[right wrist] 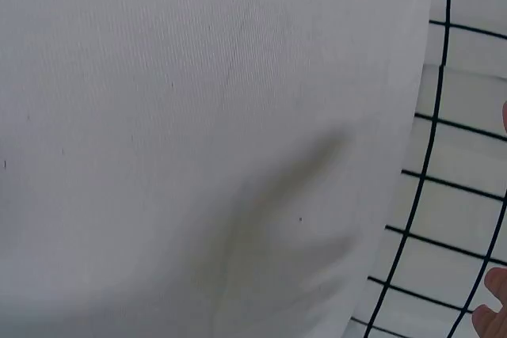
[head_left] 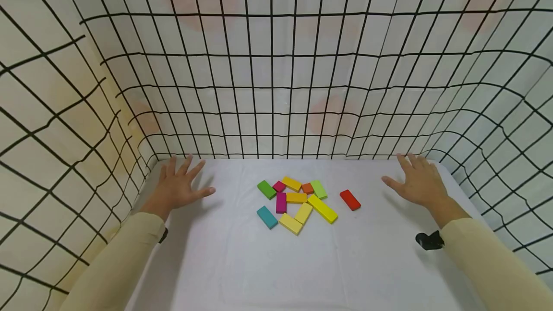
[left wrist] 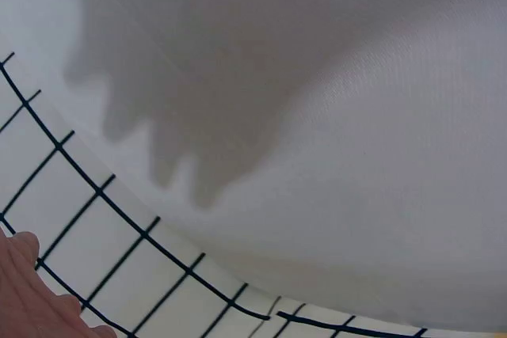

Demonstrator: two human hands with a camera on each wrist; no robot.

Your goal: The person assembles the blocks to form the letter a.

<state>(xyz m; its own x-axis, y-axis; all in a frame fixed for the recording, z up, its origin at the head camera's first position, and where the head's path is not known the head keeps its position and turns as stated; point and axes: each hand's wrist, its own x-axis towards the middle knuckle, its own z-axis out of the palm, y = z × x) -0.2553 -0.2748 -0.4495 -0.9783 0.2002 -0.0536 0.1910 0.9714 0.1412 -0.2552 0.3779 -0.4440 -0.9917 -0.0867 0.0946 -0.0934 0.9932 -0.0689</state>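
Note:
Both hands are spread above the white table, apart from the blocks. The left hand [head_left: 176, 187] is at the left with fingers straight and holds nothing. Over the right side, the right hand [head_left: 418, 180] also has its fingers spread and holds nothing. Between them lies a loose group of coloured blocks, among them a green block [head_left: 267, 189], a teal block [head_left: 267, 217], a magenta block [head_left: 281, 203], a long yellow block [head_left: 322, 209] and a light green block [head_left: 319, 189]. A red block [head_left: 350, 200] lies apart, nearest the right hand.
A white cloth [head_left: 259, 272] covers the table. Black wire grid panels [head_left: 272, 54] stand at the back and both sides, with white sheeting behind them. A dark wrist device [head_left: 429, 241] sits at the right cuff. Hand shadows fall on the cloth.

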